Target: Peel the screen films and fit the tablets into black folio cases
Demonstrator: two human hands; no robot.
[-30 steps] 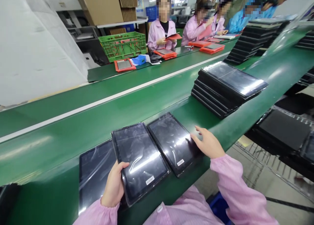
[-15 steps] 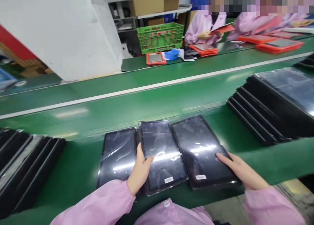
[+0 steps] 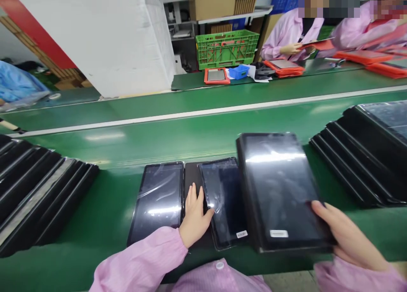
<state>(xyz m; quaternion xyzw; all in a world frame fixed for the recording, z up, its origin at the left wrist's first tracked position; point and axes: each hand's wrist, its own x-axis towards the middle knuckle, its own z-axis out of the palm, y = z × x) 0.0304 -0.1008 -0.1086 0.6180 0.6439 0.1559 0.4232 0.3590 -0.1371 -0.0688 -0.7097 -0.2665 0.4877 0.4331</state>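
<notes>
My right hand (image 3: 349, 237) grips the lower right edge of a tablet (image 3: 280, 190), thumb on its glass. That tablet is lifted and tilted, has a thick dark side and bears a small white label. My left hand (image 3: 195, 217) has its fingers spread over a dark flat piece (image 3: 192, 173), its thumb at the left edge of a second tablet (image 3: 227, 198) in clear film. This middle tablet lies partly on the dark piece, its right side hidden by the lifted one. A third film-covered tablet (image 3: 157, 203) lies flat to the left.
Overlapping rows of black tablets or cases lie at left (image 3: 41, 190) and right (image 3: 362, 156) on the green bench (image 3: 114, 224). Across it are a green crate (image 3: 227, 50), a blue tray (image 3: 238, 71) and orange-framed tablets (image 3: 284, 67). Co-workers in pink (image 3: 286, 35) sit beyond.
My right hand has raised the right tablet off the bench. The middle tablet has shifted right, uncovering the dark piece, and my left hand's fingers have spread. The view has turned slightly left.
</notes>
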